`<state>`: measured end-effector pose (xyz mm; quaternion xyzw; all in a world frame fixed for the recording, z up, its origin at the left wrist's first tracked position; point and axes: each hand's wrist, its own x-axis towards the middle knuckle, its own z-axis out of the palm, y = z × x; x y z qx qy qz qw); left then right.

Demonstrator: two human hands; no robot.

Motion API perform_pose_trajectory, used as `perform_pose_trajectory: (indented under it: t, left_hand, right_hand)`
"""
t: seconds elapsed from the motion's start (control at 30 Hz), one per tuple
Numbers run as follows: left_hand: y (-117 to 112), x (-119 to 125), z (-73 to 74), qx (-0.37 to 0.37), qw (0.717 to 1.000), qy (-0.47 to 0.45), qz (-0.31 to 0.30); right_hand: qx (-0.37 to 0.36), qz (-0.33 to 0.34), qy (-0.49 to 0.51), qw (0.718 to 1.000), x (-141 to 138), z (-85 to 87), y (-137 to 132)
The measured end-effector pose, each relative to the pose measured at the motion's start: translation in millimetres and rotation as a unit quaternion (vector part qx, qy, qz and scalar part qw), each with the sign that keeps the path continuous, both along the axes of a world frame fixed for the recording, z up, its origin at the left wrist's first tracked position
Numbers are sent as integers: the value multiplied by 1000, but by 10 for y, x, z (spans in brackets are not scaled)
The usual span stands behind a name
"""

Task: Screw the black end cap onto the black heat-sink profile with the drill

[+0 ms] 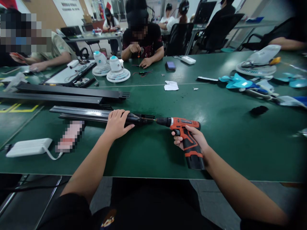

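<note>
My right hand [197, 138] is wrapped round the grip of an orange and black cordless drill [185, 122], with a finger near its trigger. The drill lies level and its chuck points left. Its thin bit [153, 120] reaches the slotted end of a long black housing [80, 112]; whether it sits in a screw is too small to tell. My left hand [118, 124] is closed over that housing near the same end, pressing it against the table. The undersides of the fingers are hidden.
Two more long black housings [72, 92] lie behind. A white power bank [28, 147] is cabled to a phone [70, 135] at the left. White fans [118, 71] and blue fan blades [236, 81] are farther back on the green table [148, 156]. A co-worker [142, 41] sits opposite.
</note>
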<state>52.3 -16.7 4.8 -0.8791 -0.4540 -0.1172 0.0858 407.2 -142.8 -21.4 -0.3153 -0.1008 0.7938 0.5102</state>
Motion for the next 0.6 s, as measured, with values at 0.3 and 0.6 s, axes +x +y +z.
perform_pose_trajectory:
  t: [0.3,0.6]
  left_hand:
    - [0,7,-7,-1,1000,-3,3]
    - [-4,16,-2,-5,1000,-3,8]
  right_hand:
    - [-9,-2,11,1000,-14,32,-10]
    - [-6,-4,-5,1000,-12,21,-5]
